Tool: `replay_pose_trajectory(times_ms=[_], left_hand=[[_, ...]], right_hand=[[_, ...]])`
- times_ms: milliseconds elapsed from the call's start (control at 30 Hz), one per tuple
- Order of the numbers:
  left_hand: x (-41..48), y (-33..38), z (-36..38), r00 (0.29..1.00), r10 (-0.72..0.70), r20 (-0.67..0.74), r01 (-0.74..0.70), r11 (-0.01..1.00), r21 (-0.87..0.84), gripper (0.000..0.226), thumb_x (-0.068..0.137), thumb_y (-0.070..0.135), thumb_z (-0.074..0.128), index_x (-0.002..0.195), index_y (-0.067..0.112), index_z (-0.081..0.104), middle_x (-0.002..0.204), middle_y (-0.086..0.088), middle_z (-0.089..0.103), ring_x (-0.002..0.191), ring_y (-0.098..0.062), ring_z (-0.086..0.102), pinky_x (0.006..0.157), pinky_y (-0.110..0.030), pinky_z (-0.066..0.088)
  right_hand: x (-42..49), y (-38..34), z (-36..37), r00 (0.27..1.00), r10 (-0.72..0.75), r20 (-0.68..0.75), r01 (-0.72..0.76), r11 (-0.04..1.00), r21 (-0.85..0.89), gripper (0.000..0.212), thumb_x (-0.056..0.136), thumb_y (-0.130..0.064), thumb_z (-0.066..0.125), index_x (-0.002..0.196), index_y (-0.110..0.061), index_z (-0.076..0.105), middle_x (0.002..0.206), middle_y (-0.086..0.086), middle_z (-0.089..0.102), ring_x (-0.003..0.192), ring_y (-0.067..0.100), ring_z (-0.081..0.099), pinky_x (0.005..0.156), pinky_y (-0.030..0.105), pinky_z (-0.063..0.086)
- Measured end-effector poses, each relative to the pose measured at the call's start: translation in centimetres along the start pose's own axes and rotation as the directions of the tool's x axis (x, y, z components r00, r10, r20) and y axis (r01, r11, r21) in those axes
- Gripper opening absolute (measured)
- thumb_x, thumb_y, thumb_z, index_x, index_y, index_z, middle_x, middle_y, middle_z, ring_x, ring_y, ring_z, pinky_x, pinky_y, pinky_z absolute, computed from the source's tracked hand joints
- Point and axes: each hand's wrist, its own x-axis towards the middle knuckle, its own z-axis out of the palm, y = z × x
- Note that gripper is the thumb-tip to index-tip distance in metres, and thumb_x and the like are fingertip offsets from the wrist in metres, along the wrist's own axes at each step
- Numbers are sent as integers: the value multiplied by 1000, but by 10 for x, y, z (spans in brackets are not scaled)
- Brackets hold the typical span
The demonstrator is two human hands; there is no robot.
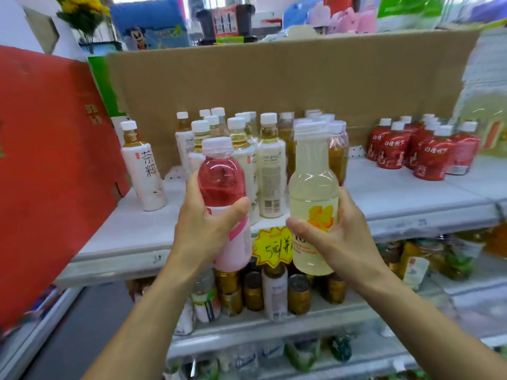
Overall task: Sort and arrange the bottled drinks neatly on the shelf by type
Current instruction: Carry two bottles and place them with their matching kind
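Your left hand (203, 231) grips a pink bottle (222, 185), right hand (337, 237) a yellow bottle (312, 193); neither shelved, tea cluster (247, 149) unsorted, red bottles (422, 149) grouped.

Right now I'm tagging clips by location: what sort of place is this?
Probably a small shop: tiered shelves stocked with bottled drinks, and a handwritten yellow price tag on the shelf edge.

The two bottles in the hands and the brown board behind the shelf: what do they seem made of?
The pink bottle in the left hand looks like clear glossy plastic: liquid shows through and light glints on it. The pale yellow bottle in the right hand looks alike, though glass is possible. The brown board looks like matte cardboard, creased.
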Motion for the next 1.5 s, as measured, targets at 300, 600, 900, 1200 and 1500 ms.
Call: replay_pose_trajectory(times_ms=[300, 600, 900, 1200, 1500], left_hand=[[-72, 55, 156, 991, -8, 132, 22, 994, -102, 64, 73, 36, 88, 126, 30, 52, 106, 14, 67, 93, 0, 66, 81, -30, 53], [-77, 124, 296, 952, 48, 302, 19, 977, -215, 67, 72, 41, 80, 128, 27, 47, 108, 9, 61, 101, -9, 61, 82, -29, 51], [-49, 153, 456, 906, 114, 407, 10, 957, -289, 61, 79, 32, 80, 129, 26, 46, 110, 7, 64, 97, -10, 64, 77, -29, 53], [-2, 177, 620, 871, 119, 476, 75, 927, -368, 56, 72, 37, 84, 119, 37, 52, 101, 13, 69, 89, -2, 67, 74, -26, 55], [25, 201, 727, 873, 76, 482, 105, 936, -337, 51, 77, 29, 80, 116, 40, 49, 101, 15, 65, 86, 6, 65, 60, -18, 52]], right_hand=[[-50, 12, -173, 994, 58, -90, -67, 993, -96, 51, 73, -27, 86, 111, -31, 52, 93, -13, 69, 83, 0, 68, 68, 14, 53], [-63, 31, -309, 969, 74, -235, -106, 986, -128, 57, 66, -39, 84, 114, -35, 54, 103, -9, 68, 90, 3, 67, 73, 18, 55], [-19, 73, -437, 930, 81, -360, -142, 979, -148, 52, 70, -29, 86, 111, -33, 54, 98, -9, 67, 87, 5, 67, 73, 19, 55], [57, 129, -575, 893, 87, -441, -194, 960, -203, 47, 73, -22, 85, 108, -28, 55, 92, -8, 68, 79, 0, 67, 65, 11, 51], [112, 181, -684, 877, 131, -461, -241, 953, -186, 50, 70, -31, 84, 110, -33, 54, 97, -9, 69, 84, 2, 66, 74, 25, 53]])
